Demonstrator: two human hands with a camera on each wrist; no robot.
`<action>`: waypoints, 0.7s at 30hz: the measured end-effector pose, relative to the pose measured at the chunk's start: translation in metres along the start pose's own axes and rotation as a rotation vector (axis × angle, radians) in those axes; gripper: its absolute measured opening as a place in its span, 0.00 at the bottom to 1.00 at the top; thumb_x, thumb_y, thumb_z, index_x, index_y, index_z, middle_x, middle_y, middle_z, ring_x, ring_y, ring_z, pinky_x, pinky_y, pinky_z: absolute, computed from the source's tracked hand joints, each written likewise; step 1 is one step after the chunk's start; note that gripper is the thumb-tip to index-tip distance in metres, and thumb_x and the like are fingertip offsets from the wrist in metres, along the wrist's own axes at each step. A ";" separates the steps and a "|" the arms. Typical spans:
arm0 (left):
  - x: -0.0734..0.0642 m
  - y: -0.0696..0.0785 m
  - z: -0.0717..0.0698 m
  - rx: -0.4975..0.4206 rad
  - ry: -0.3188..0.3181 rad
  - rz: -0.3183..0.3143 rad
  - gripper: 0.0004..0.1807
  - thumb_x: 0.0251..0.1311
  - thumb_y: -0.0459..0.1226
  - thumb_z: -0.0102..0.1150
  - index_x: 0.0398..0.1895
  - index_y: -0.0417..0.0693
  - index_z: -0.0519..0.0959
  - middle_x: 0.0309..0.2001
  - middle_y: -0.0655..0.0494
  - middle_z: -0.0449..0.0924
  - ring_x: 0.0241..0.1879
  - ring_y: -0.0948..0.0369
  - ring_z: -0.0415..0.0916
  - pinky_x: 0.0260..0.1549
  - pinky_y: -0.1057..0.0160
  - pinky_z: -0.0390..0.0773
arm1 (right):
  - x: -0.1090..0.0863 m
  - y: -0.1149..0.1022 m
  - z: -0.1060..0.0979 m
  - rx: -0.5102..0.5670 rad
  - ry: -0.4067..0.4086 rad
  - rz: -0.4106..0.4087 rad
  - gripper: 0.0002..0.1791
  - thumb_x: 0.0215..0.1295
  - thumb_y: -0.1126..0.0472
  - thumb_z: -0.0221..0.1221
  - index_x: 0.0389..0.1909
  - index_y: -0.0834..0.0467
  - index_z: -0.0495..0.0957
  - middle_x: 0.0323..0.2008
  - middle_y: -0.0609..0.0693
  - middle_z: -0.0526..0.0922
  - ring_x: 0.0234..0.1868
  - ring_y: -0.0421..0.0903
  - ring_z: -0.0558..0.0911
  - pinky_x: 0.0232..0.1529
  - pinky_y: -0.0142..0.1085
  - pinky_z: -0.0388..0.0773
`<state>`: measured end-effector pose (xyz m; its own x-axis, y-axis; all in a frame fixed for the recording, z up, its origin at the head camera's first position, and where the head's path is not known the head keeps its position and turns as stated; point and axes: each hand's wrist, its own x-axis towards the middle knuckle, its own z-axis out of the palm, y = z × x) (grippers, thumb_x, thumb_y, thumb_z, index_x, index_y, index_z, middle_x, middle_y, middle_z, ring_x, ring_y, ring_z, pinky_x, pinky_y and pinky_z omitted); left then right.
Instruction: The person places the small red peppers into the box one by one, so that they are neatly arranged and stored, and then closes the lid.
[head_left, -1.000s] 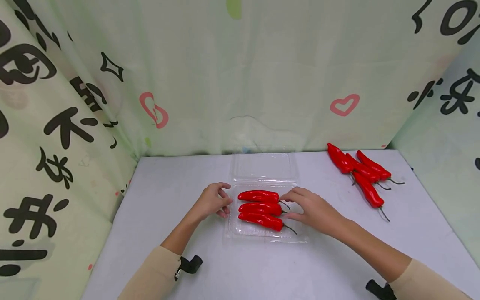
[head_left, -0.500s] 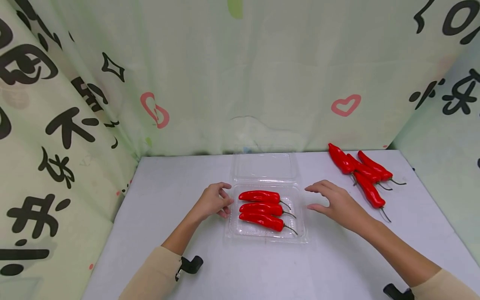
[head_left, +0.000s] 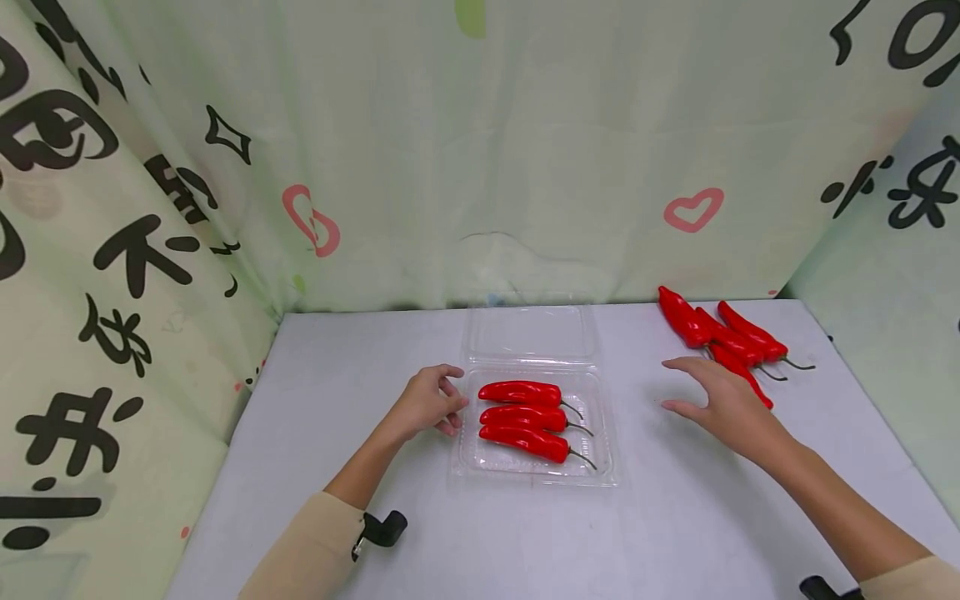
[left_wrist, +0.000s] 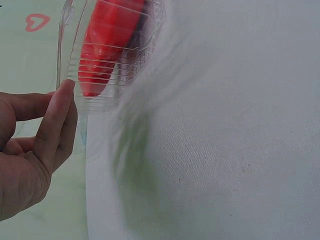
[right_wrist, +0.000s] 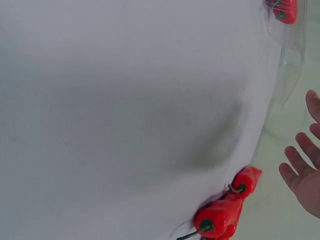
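A clear plastic clamshell box (head_left: pixel 487 467) lies with its lid folded back, and 3 red chili peppers (head_left: pixel 521 417) with long stems lie side by side in its tray. At the box's left edge is my left hand (head_left: pixel 429 404), its fingers loosely bent; in the left wrist view its fingertips (left_wrist: pixel 65 90) meet or nearly meet the ribbed end wall. To the right of the box, my right hand (head_left: pixel 731 408) holds nothing, thumb and fingers spread apart. It partly covers one pepper (head_left: pixel 738 371) of a loose group of several red chili peppers (head_left: pixel 682 318).
A white-covered table (head_left: pixel 337 350) supports everything. Pale green printed curtains (head_left: pixel 487 150) hang behind it and along both sides. The transparent lid (head_left: pixel 531 335) lies back toward the rear curtain. Black wrist camera mounts (head_left: pixel 384 529) sit at the sleeves.
My right hand has left the stem end of the peppers in the box and moved right, over toward the loose peppers. The left hand stays at the box's left edge.
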<state>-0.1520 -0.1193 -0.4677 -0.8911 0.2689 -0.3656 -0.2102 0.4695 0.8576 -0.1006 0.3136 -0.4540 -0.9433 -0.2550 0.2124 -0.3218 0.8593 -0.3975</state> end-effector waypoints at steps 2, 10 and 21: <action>0.000 0.000 0.000 0.003 0.000 -0.001 0.27 0.67 0.30 0.64 0.69 0.38 0.71 0.39 0.45 0.78 0.21 0.57 0.83 0.23 0.62 0.87 | -0.001 0.007 -0.002 0.001 0.006 0.012 0.38 0.51 0.61 0.79 0.64 0.60 0.76 0.58 0.63 0.81 0.60 0.64 0.78 0.50 0.64 0.83; 0.000 -0.001 0.000 0.006 -0.003 0.005 0.27 0.67 0.30 0.63 0.69 0.38 0.71 0.39 0.45 0.78 0.22 0.57 0.83 0.23 0.63 0.87 | -0.005 0.030 -0.012 0.007 0.005 0.096 0.42 0.50 0.62 0.79 0.66 0.66 0.72 0.60 0.69 0.77 0.58 0.67 0.76 0.47 0.67 0.83; -0.001 0.001 -0.001 0.017 0.000 0.010 0.27 0.68 0.31 0.63 0.68 0.38 0.71 0.38 0.45 0.79 0.21 0.57 0.83 0.23 0.63 0.87 | -0.005 0.064 -0.015 -0.040 -0.075 0.250 0.47 0.52 0.58 0.78 0.71 0.69 0.66 0.64 0.74 0.68 0.62 0.74 0.66 0.46 0.71 0.81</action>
<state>-0.1519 -0.1193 -0.4661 -0.8930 0.2739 -0.3572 -0.1946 0.4808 0.8550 -0.1151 0.3768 -0.4673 -0.9970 -0.0631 0.0446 -0.0756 0.9161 -0.3938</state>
